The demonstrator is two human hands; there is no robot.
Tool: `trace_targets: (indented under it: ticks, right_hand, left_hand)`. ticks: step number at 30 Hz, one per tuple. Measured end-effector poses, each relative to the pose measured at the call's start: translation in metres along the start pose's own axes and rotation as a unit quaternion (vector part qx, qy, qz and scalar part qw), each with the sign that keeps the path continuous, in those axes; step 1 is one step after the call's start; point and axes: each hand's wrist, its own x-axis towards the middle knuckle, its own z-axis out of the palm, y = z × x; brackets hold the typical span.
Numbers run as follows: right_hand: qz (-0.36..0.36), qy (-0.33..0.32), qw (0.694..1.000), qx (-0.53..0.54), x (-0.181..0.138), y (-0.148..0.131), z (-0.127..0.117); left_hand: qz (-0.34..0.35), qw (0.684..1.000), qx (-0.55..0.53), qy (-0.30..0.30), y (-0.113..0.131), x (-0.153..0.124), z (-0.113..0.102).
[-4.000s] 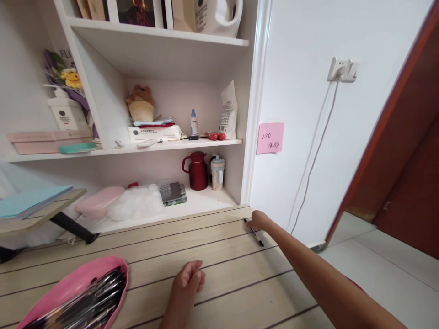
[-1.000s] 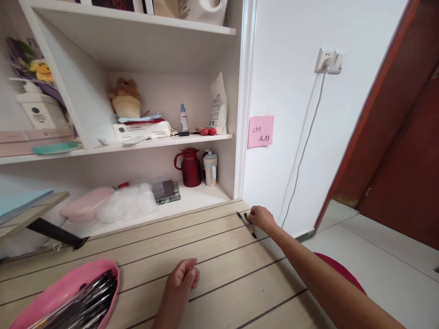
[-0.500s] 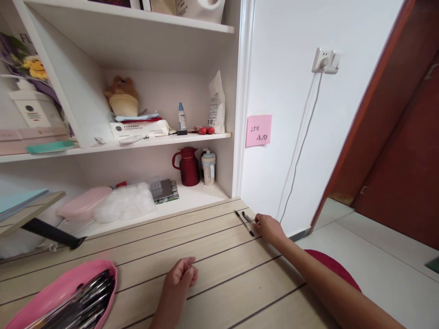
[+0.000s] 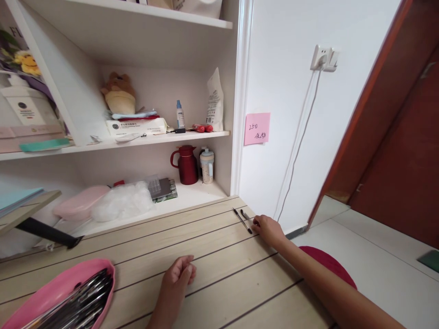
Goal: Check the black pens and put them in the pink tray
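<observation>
Two black pens [image 4: 243, 219] lie side by side at the far right corner of the light wooden desk [image 4: 144, 256]. My right hand [image 4: 268, 228] reaches out to them, fingers curled, fingertips at the near end of the right pen. Whether it grips the pen I cannot make out. My left hand [image 4: 178, 273] rests on the desk in the middle, fingers loosely curled with nothing in them. A pink tray [image 4: 58, 294] full of several dark pens sits at the near left.
A white shelf unit [image 4: 137, 137] stands behind the desk with a red jug [image 4: 187, 165], a cup, a pink case, a plastic bag and bottles. A pink note [image 4: 257, 128] hangs on the wall. A red cushion [image 4: 325, 262] lies on the floor right of the desk.
A second pen now lies beside the first at the desk corner. My right hand has drawn back slightly toward me. The left hand has hardly moved.
</observation>
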Motion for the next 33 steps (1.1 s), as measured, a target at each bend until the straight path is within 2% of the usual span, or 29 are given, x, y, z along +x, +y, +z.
trace_targets:
  ticks: [7, 22, 33]
  right_hand:
    - [0.021, -0.004, 0.999, 0.036, -0.003, 0.005, 0.000]
    - [0.028, -0.006, 0.999, 0.030, -0.006, 0.005, -0.002]
    - [0.048, 0.011, 0.998, 0.037, 0.008, -0.005, 0.002]
  left_hand:
    - [-0.011, 1.000, 0.008, 0.006, 0.001, 0.000, 0.000]
    - [-0.002, 1.000, 0.010, -0.004, -0.001, -0.001, 0.000]
    - [-0.006, 1.000, 0.007, 0.008, 0.007, -0.003, 0.003]
